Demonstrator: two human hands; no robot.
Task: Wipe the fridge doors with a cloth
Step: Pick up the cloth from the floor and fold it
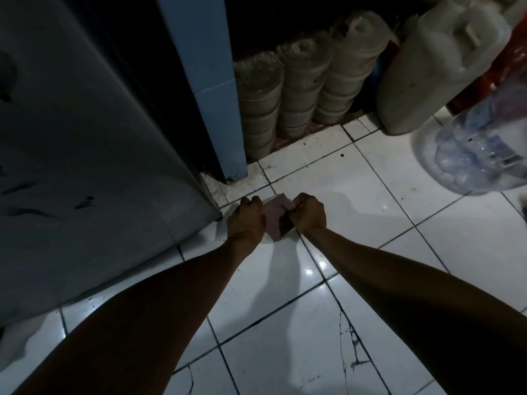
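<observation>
A small pink cloth (273, 216) hangs between my two hands, low above the white tiled floor. My left hand (247, 216) grips its left side with curled fingers. My right hand (309, 213) pinches its right side, fist closed. The grey fridge door (85, 138) fills the left of the view, with dark smudges on it; its lower right corner is just left of my left hand. Something pale and round shows faintly under the cloth, mostly hidden.
A blue pillar (211, 81) stands behind the fridge. Stacked dusty tubs (293, 89) line the back wall, with a white jerrycan (436, 64) to their right. A clear plastic bag of bottles (479, 149) lies at the right. Floor tiles (285, 337) are cracked near me.
</observation>
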